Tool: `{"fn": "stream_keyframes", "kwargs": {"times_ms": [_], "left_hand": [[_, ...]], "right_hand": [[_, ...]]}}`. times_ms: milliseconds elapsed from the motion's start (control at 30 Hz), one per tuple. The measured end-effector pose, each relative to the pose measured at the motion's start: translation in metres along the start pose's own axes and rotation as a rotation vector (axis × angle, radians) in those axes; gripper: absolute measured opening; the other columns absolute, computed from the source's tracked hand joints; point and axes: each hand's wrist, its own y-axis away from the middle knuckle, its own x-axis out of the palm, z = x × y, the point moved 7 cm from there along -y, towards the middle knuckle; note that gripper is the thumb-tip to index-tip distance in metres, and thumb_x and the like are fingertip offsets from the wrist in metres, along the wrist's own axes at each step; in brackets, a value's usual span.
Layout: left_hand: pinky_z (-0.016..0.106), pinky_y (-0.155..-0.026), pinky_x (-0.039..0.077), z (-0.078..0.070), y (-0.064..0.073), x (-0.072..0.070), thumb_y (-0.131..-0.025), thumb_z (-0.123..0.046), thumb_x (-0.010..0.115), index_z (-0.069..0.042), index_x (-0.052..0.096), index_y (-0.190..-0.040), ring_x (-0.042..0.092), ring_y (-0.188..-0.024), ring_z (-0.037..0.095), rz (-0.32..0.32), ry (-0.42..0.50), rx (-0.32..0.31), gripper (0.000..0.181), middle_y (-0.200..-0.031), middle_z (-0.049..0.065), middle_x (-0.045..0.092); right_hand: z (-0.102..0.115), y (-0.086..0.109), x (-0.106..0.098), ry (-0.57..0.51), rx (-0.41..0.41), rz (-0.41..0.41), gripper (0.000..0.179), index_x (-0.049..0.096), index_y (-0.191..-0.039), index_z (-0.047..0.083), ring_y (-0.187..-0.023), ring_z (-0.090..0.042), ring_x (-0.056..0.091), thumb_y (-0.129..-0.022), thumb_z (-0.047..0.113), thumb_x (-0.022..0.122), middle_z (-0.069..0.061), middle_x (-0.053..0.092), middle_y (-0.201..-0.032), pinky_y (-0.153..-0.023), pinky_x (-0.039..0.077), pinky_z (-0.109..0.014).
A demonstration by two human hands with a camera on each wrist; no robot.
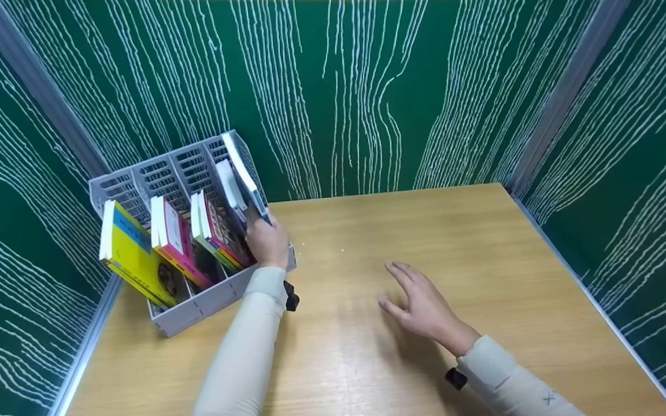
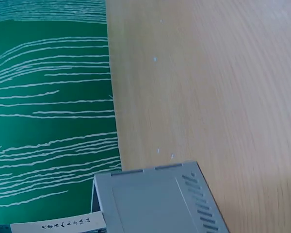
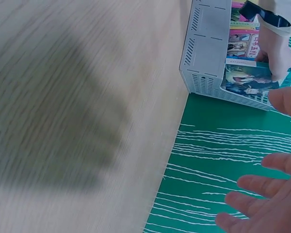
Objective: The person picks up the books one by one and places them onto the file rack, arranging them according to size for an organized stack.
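My left hand (image 1: 269, 241) grips a book (image 1: 245, 173) with a white edge and dark blue-green cover, in the rightmost compartment of a grey book rack (image 1: 206, 309). In the right wrist view, that book's pictured cover (image 3: 247, 80) faces outward, with the left hand (image 3: 275, 56) at its upper edge. A thinner pale book (image 1: 230, 184) leans just left of it. In the left wrist view, the hand is out of sight; a white strip with printed characters (image 2: 63, 224) shows beside the rack's side (image 2: 150, 204). My right hand (image 1: 425, 306) hovers over the table, fingers spread, holding nothing.
Other compartments hold a yellow book (image 1: 136, 254), a pink book (image 1: 178, 242) and a group of colourful books (image 1: 217, 231). The rack stands at the left back of the wooden table (image 1: 356, 358). Green panels (image 1: 362, 98) with white lines enclose the back and sides.
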Motion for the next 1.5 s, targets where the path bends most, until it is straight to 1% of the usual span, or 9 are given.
{"fn": "stream_keyframes", "kwargs": {"times_ms": [200, 267, 400, 467, 533, 900, 1067, 1233, 1500], "left_hand": [[0.062, -0.096, 0.060, 0.004, -0.006, 0.006, -0.116, -0.026, 0.047, 0.001, 0.064, -0.130, 0.075, -0.109, 0.049, -0.041, -0.092, -0.046, 0.034, -0.120, 0.030, 0.075], [0.062, -0.092, 0.060, 0.018, -0.013, 0.014, -0.116, -0.026, 0.047, 0.001, 0.065, -0.129, 0.076, -0.104, 0.049, -0.062, -0.104, -0.043, 0.035, -0.115, 0.030, 0.075], [0.063, -0.097, 0.058, 0.022, -0.017, 0.020, -0.115, -0.020, 0.049, 0.002, 0.063, -0.137, 0.074, -0.110, 0.051, -0.064, -0.101, -0.035, 0.034, -0.123, 0.032, 0.074], [0.063, -0.103, 0.057, 0.014, -0.012, 0.018, -0.114, -0.016, 0.051, 0.002, 0.061, -0.141, 0.072, -0.117, 0.050, -0.036, -0.113, -0.047, 0.034, -0.130, 0.031, 0.072], [0.060, -0.107, 0.057, 0.019, -0.012, 0.022, -0.114, -0.015, 0.052, 0.002, 0.060, -0.142, 0.071, -0.122, 0.048, -0.008, -0.131, -0.053, 0.033, -0.134, 0.028, 0.071], [0.061, -0.108, 0.056, 0.038, -0.010, 0.033, -0.111, -0.011, 0.057, 0.005, 0.053, -0.152, 0.069, -0.125, 0.049, 0.030, -0.183, -0.108, 0.044, -0.139, 0.029, 0.069], [0.063, -0.110, 0.054, 0.041, -0.016, 0.039, -0.110, -0.011, 0.058, 0.007, 0.052, -0.151, 0.067, -0.126, 0.052, 0.103, -0.173, -0.148, 0.045, -0.137, 0.033, 0.068], [0.061, -0.108, 0.054, 0.045, -0.014, 0.045, -0.109, -0.015, 0.060, 0.010, 0.062, -0.132, 0.069, -0.121, 0.053, 0.214, -0.209, -0.192, 0.034, -0.128, 0.036, 0.071], [0.061, -0.098, 0.058, 0.065, -0.020, 0.058, -0.102, -0.022, 0.070, 0.005, 0.073, -0.112, 0.076, -0.106, 0.045, 0.348, -0.280, -0.157, 0.029, -0.114, 0.028, 0.077]], "right_hand": [[-0.002, 0.005, 0.002, 0.017, -0.009, -0.003, 0.074, 0.048, -0.160, -0.001, -0.150, -0.053, 0.047, -0.102, 0.035, 0.075, -0.028, 0.050, -0.162, -0.123, 0.037, -0.072], [-0.001, 0.007, 0.002, 0.026, -0.027, -0.015, 0.074, 0.049, -0.160, -0.001, -0.148, -0.053, 0.048, -0.101, 0.034, 0.076, -0.029, 0.052, -0.161, -0.122, 0.038, -0.072], [0.001, 0.009, 0.000, 0.080, -0.080, -0.054, 0.073, 0.051, -0.157, -0.002, -0.145, -0.052, 0.052, -0.098, 0.031, 0.079, -0.029, 0.055, -0.156, -0.121, 0.040, -0.071], [0.001, 0.009, -0.001, 0.119, -0.103, -0.069, 0.074, 0.052, -0.157, -0.002, -0.144, -0.051, 0.053, -0.097, 0.031, 0.080, -0.029, 0.056, -0.155, -0.121, 0.041, -0.071], [0.001, 0.010, -0.001, 0.155, -0.114, -0.067, 0.075, 0.051, -0.157, -0.002, -0.145, -0.050, 0.053, -0.097, 0.032, 0.080, -0.029, 0.056, -0.155, -0.121, 0.040, -0.070], [-0.011, 0.013, -0.002, 0.260, -0.070, -0.023, 0.077, 0.050, -0.160, 0.003, -0.149, -0.050, 0.049, -0.099, 0.042, 0.078, -0.028, 0.053, -0.160, -0.124, 0.037, -0.071], [-0.017, 0.014, -0.005, 0.273, -0.034, -0.012, 0.076, 0.050, -0.160, 0.004, -0.152, -0.048, 0.047, -0.100, 0.041, 0.077, -0.027, 0.050, -0.163, -0.126, 0.035, -0.070], [-0.020, 0.016, -0.008, 0.261, -0.023, -0.011, 0.076, 0.050, -0.160, 0.003, -0.152, -0.048, 0.047, -0.099, 0.040, 0.078, -0.027, 0.050, -0.164, -0.126, 0.034, -0.070], [-0.026, 0.018, -0.014, 0.249, 0.002, -0.008, 0.076, 0.050, -0.160, 0.003, -0.153, -0.048, 0.046, -0.100, 0.041, 0.077, -0.027, 0.049, -0.164, -0.127, 0.033, -0.070]]}}
